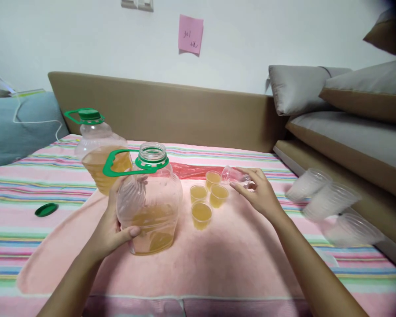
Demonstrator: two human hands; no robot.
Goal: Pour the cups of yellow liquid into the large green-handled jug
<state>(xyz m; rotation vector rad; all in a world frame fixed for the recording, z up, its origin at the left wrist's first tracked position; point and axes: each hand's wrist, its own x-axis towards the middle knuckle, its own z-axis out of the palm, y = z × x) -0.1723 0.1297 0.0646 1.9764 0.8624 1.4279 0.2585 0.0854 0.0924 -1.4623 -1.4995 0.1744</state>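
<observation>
My left hand (110, 231) is wrapped around the side of a clear plastic jug (158, 193), which is uncapped and partly filled with yellowish liquid. Its green carrying handle (109, 164) points left. In the fingers of my right hand (260, 193) is a clear plastic cup (232, 175), tipped on its side with its mouth to the left and apparently no liquid inside. Just left of that cup, several small cups (201, 215) of yellow liquid stand upright in a cluster. A green cap (46, 209) lies at the far left.
A second jug (100, 154), capped and holding similar liquid, stands behind at the left. Stacked clear cups (331, 200) lie on the right. Beneath everything are a pink cloth (211, 268) and a striped sheet (6, 246). Cushions (350, 127) are piled at the right; a headboard (171, 112) rises behind.
</observation>
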